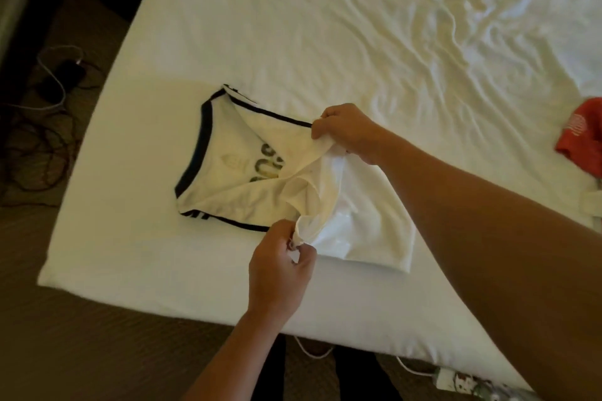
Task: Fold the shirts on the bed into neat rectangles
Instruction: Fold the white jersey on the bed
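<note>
Bed: a wide mattress under a creased white sheet (pixel 325 26) fills most of the view; its near corner, where the work is going on, lies smoother than the rumpled far side.

White shirt: a cream-white sports shirt with dark navy trim (pixel 234 153) lies near the bed's near-left corner, collar end away to the left, both sides turned in toward the middle, faded lettering partly covered. Its hem end is lifted and bunched between the two hands.

Right hand: the right hand (pixel 350 132) pinches the far corner of the raised hem, fingers curled tight on the cloth.

Left hand: the left hand (pixel 281 265) grips the near corner of the same hem, fingers closed round a small wad of fabric.

Red shirt: a crumpled orange-red shirt (pixel 583 133) sits at the right edge, well apart and unfolded.

Floor clutter: dark and white cables (pixel 49 101) trail on the carpet beside the bed.

Step, as I judge it: bringing the hem over toward the collar.

Risk: the hem is gathered rather than stretched flat, so laying it down now would likely trap wrinkles and give a lumpy, crooked rectangle.

Risk: uneven pull between the hands could drag the turned-in sides open.
</note>
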`<state>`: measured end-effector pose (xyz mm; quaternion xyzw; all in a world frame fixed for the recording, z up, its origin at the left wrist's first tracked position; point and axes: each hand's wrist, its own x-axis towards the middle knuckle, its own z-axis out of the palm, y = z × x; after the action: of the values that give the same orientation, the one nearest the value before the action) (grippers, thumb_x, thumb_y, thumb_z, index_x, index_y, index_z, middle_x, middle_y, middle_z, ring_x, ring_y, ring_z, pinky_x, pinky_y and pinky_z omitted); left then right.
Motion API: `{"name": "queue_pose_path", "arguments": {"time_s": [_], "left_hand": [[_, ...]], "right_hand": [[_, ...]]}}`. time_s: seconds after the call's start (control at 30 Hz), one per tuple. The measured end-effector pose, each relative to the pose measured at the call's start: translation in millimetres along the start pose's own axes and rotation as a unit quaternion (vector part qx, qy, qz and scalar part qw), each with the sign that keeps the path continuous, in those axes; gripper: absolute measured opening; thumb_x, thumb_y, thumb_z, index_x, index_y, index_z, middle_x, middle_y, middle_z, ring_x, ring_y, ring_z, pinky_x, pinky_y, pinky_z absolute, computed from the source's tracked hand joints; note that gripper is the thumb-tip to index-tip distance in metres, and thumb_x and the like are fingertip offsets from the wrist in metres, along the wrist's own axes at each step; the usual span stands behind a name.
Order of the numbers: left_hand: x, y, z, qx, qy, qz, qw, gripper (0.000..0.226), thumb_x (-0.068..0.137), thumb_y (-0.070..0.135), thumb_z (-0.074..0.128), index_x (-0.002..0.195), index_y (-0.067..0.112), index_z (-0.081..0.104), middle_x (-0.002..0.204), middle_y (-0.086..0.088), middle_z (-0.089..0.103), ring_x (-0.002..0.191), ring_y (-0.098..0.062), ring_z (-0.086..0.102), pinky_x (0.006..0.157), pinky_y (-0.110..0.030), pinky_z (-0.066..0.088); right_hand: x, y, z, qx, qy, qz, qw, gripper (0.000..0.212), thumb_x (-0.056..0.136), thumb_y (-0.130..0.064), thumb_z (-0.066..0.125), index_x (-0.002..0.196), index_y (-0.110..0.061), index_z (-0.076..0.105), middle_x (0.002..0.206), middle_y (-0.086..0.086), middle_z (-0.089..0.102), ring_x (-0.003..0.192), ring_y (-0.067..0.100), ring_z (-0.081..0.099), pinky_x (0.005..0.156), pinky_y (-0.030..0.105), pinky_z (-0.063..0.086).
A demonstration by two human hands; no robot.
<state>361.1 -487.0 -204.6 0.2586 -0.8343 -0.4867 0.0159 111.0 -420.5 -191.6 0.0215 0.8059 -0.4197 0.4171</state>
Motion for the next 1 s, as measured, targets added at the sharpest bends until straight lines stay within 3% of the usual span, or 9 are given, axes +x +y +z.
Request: {"name": "queue_pose_path", "arguments": {"time_s": [0.07,0.13,0.3,0.6,0.7,0.77,0.87,0.93,1.0], "left_hand": [[13,-17,-27,-0.029,0.008,-0.040,0.999,0.004,0.082,0.022,0.058,0.082,0.020,0.055,0.068,0.005,0.057,0.064,-0.018,0.056,0.057,-0.030,0.049],[28,-32,-52,-0.071,0.025,-0.088,0.993,0.011,0.082,0.027,0.057,0.086,0.016,0.060,0.067,0.001,0.060,0.060,-0.015,0.057,0.056,-0.032,0.049],[60,-64,-102,-0.117,0.061,-0.156,0.979,0.024,0.096,0.018,0.058,0.073,0.016,0.053,0.057,0.008,0.050,0.051,-0.007,0.043,0.050,-0.019,0.033],[81,-83,-131,-0.025,0.095,-0.221,0.970,0.035,0.090,0.018,0.064,0.061,0.018,0.045,0.055,0.006,0.047,0.051,-0.009,0.046,0.047,-0.022,0.029],[87,-79,-140,0.021,0.079,-0.259,0.962,0.025,0.093,0.023,0.059,0.069,0.018,0.053,0.065,0.004,0.055,0.063,-0.016,0.053,0.052,-0.029,0.032],[89,-77,-144,0.028,0.104,-0.273,0.956,0.009,0.091,0.028,0.060,0.086,0.020,0.059,0.082,0.004,0.061,0.079,-0.020,0.058,0.061,-0.032,0.042],[96,-68,-141,0.113,0.183,-0.171,0.962,0.029,0.085,0.032,0.061,0.109,0.017,0.060,0.103,-0.004,0.060,0.096,-0.028,0.055,0.081,-0.042,0.046],[111,-52,-128,0.138,0.199,-0.053,0.969,0.032,0.082,0.031,0.058,0.109,0.013,0.063,0.102,-0.007,0.059,0.093,-0.029,0.055,0.080,-0.039,0.040],[132,-35,-108,0.152,0.160,0.062,0.973,0.034,0.082,0.031,0.056,0.107,0.011,0.066,0.102,-0.008,0.062,0.090,-0.031,0.059,0.077,-0.038,0.041]], "right_hand": [[15,-23,31,-0.007,0.001,0.004,1.000,0.010,0.077,-0.009,0.069,0.080,-0.006,0.060,0.077,0.008,0.050,0.065,0.022,0.048,0.048,0.024,0.036],[30,-43,58,-0.018,0.009,0.010,1.000,0.012,0.075,-0.009,0.069,0.077,-0.006,0.057,0.073,0.008,0.048,0.061,0.023,0.047,0.046,0.025,0.033],[58,-83,107,-0.047,0.035,0.021,0.998,0.018,0.076,-0.012,0.069,0.075,-0.008,0.052,0.067,0.009,0.050,0.049,0.025,0.049,0.038,0.020,0.034],[79,-102,138,-0.069,0.094,0.047,0.992,0.013,0.082,-0.010,0.062,0.077,-0.009,0.050,0.073,0.010,0.052,0.058,0.027,0.052,0.047,0.027,0.041],[72,-101,143,-0.028,0.097,0.035,0.994,0.019,0.088,-0.026,0.063,0.080,-0.010,0.058,0.072,0.010,0.060,0.059,0.027,0.058,0.050,0.027,0.043],[61,-97,141,0.042,0.114,0.006,0.993,0.032,0.092,-0.036,0.062,0.083,-0.006,0.065,0.073,0.010,0.069,0.060,0.022,0.062,0.057,0.029,0.046],[43,-74,130,0.096,0.199,-0.059,0.974,0.036,0.095,-0.033,0.059,0.089,0.001,0.066,0.080,0.014,0.072,0.056,0.014,0.060,0.053,0.028,0.046],[32,-47,120,0.029,0.264,-0.082,0.961,0.032,0.093,-0.033,0.057,0.086,-0.003,0.065,0.081,0.012,0.068,0.065,0.013,0.059,0.062,0.035,0.050],[18,-13,112,-0.082,0.306,-0.116,0.941,0.023,0.095,-0.031,0.055,0.091,-0.011,0.068,0.090,0.002,0.067,0.085,0.016,0.060,0.078,0.040,0.052]]}}
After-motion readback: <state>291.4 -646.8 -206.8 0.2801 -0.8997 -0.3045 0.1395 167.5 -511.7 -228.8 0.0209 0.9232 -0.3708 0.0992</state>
